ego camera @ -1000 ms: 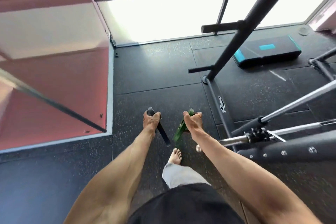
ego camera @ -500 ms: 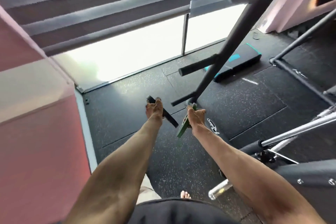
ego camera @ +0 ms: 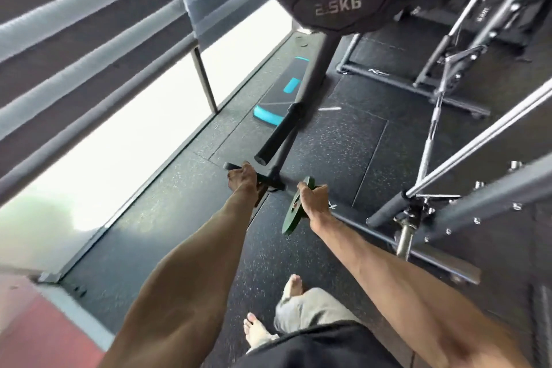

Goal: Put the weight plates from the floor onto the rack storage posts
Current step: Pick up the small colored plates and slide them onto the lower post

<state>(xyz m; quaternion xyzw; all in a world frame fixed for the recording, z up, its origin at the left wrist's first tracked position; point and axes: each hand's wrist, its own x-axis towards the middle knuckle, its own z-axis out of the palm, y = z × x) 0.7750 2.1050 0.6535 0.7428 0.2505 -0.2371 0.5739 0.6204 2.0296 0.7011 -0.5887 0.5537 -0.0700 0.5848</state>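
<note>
My left hand [ego camera: 242, 179] grips a thin black weight plate [ego camera: 231, 166] seen edge-on, held out at arm's length. My right hand [ego camera: 312, 199] grips a small green weight plate [ego camera: 294, 212] by its upper rim, also edge-on. Both plates hang in front of the rack upright [ego camera: 310, 89], close to its lower storage post [ego camera: 279, 137], which points toward me and is bare. Higher on the rack, a black 2.5 kg plate [ego camera: 337, 6] sits on an upper post near the top of the frame.
A black and teal step platform [ego camera: 282, 92] lies on the rubber floor by the window. A barbell [ego camera: 466, 164] and rack base rails [ego camera: 394, 236] cross the right side. My bare feet [ego camera: 260, 329] stand on the mat below.
The view has swung closer to the rack, so the 2.5 kg plate looms larger overhead. Both hands, still holding their plates, have come nearer to the lower storage post.
</note>
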